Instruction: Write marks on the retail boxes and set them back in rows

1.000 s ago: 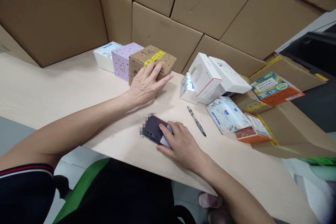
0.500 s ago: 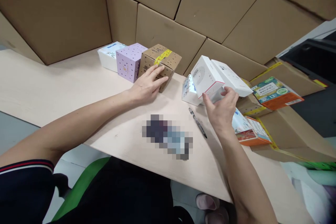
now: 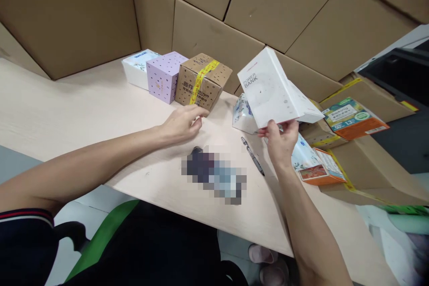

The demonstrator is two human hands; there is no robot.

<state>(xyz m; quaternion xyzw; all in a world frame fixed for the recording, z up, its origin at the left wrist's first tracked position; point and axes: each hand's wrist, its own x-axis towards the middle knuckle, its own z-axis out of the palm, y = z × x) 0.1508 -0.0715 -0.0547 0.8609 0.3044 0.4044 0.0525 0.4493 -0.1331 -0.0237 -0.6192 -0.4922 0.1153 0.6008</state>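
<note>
My right hand [image 3: 279, 143] grips the lower edge of a white power bank box [image 3: 264, 91], which is raised and tilted. Behind it a second white box [image 3: 306, 106] is partly hidden. My left hand [image 3: 186, 121] holds nothing. Its fingers are loosely bent and apart, just in front of a brown carton with yellow tape [image 3: 201, 80]. To the left of that carton stand a lilac box [image 3: 162, 78] and a white tissue pack [image 3: 137, 69]. Another tissue pack [image 3: 244, 116] sits behind the power bank box. A pen [image 3: 253, 156] lies on the table near my right hand.
A blurred-out flat item [image 3: 214, 174] lies on the table [image 3: 83, 103] before me. Large cardboard boxes [image 3: 214, 35] wall the back. On the right are an orange and green box [image 3: 355, 118], tissue packs, an orange box [image 3: 323, 174] and open cartons [image 3: 378, 165].
My right hand has taken hold of the power bank box, lifting and tilting it up. My left hand has come off the brown carton and drawn back toward me.
</note>
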